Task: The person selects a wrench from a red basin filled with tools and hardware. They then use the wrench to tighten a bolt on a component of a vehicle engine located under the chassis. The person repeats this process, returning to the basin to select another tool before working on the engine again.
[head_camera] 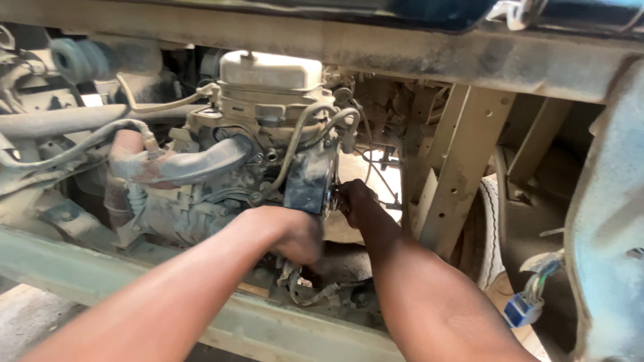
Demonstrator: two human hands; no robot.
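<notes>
We see the dark metal block (310, 182) on the dusty engine (201, 194), below the white cap (270, 69). Our left hand (295, 234) is closed under it; our right hand (354, 201) pinches its right edge.

- I am working at a vehicle repair place, leaning into the exposed underside of a truck.
- A grimy engine (221, 167) with hoses and metal pipes is filling my view.
- Dusty steel frame rails (376, 50) are running above and below it.
- A tyre (488, 228) is showing behind the frame, in daylight.
</notes>
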